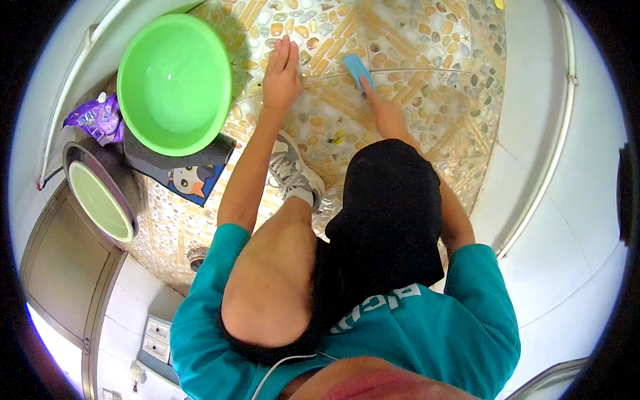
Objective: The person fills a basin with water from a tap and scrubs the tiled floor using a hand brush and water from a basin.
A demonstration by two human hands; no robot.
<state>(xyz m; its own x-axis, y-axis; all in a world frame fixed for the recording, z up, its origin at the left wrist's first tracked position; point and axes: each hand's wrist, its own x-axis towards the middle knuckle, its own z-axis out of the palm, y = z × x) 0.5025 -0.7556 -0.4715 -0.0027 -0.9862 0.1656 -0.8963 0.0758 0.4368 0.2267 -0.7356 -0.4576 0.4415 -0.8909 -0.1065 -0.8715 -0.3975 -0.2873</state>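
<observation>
While the person crouches over the pebble-patterned floor (433,117), I see the right hand (385,112) closed around the near end of a blue tool (355,66), well to the right of the green basin (137,90) from where the person squats. One finger lies stretched along the tool, pointing toward its far end; the other fingers are mostly hidden from me, so I cannot tell how tightly they wrap it. The tool is low over the tiles, its blue top facing up, its underside out of sight.

Nearer the green basin, just off its right side, the left hand (283,79) holds nothing that I can see. Its fingers are straight and close together, pointing away from the person, not curled round anything. Whether that hand presses on the tiles or hangs just above them, I cannot tell.

A gray sneaker (291,168) is planted to the right of the green basin and closer to the person than its rim. On the basin's left side, right up against it, sits a purple bag (97,122); a pale green tub (100,201) leans on its side nearer the person than the basin, and a mat with a cartoon animal (189,180) pokes out from the basin's near edge
</observation>
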